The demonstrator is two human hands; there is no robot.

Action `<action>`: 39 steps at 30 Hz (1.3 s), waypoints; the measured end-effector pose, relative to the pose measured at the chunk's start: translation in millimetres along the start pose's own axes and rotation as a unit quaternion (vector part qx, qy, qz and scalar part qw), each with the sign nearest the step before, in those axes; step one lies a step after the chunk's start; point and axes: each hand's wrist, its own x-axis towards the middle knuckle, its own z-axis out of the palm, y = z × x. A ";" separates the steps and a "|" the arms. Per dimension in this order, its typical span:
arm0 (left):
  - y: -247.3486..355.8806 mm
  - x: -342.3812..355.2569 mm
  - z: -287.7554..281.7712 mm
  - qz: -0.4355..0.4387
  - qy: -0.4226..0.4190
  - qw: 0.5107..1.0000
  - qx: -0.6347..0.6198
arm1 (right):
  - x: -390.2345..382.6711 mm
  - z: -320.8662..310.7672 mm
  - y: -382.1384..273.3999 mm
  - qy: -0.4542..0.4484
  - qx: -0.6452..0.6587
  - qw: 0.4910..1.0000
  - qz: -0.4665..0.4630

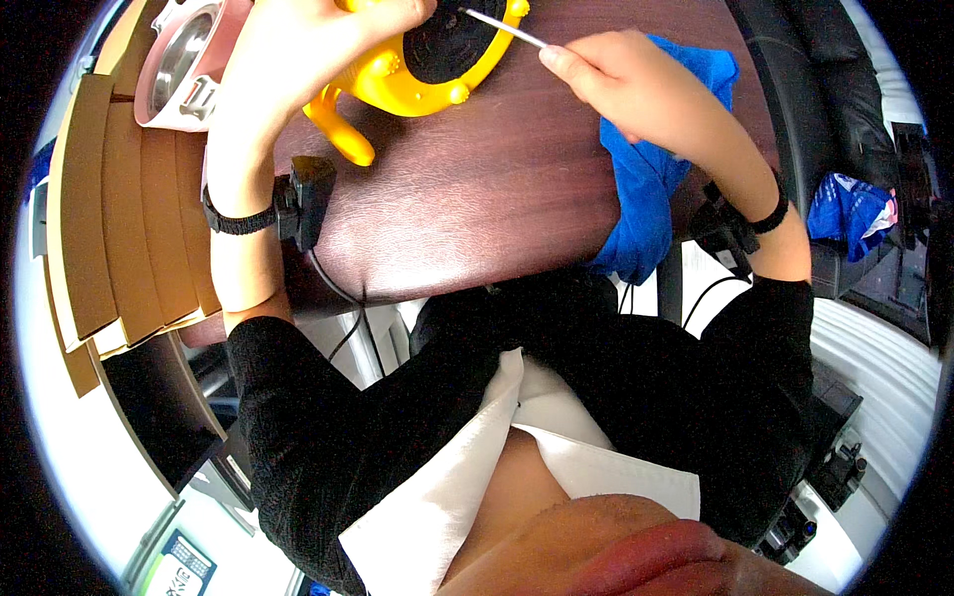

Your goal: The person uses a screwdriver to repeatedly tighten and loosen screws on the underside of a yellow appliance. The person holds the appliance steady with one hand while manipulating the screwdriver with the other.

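Note:
A yellow rounded object (397,91) with small knobs and a leg-like prong rests on the table at the top of the view. Set into it is a black ringed disc (442,50). My left hand (318,35) closes over its left side, with part of the hand cut off by the view's edge. A thin silver rod-like tool (507,28) is pinched in my right hand (621,84), its tip over the disc; whether they touch I cannot tell. Beneath my right hand and wrist lies a blue cloth (636,204), draped over the table's front edge.
The dark wood table (477,199) curves toward me. At the left stand a pink container with a metal bowl (184,65) and brown cardboard boxes (109,199). A black seat (835,89) with a blue package (850,214) is at the right. Cables (343,293) hang from both wrist devices.

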 end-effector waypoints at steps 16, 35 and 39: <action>21.2 5.9 -13.8 -0.045 -0.035 0.998 -0.025 | 1.3 29.7 16.0 -0.178 0.448 0.866 0.131; 21.4 2.5 -13.0 -0.107 -0.059 0.992 -0.004 | -1.5 39.4 18.3 -0.300 0.725 0.595 0.176; 12.4 1.4 -7.6 -0.092 -0.042 0.995 -0.010 | 0.6 47.3 26.5 -0.340 0.773 0.518 0.134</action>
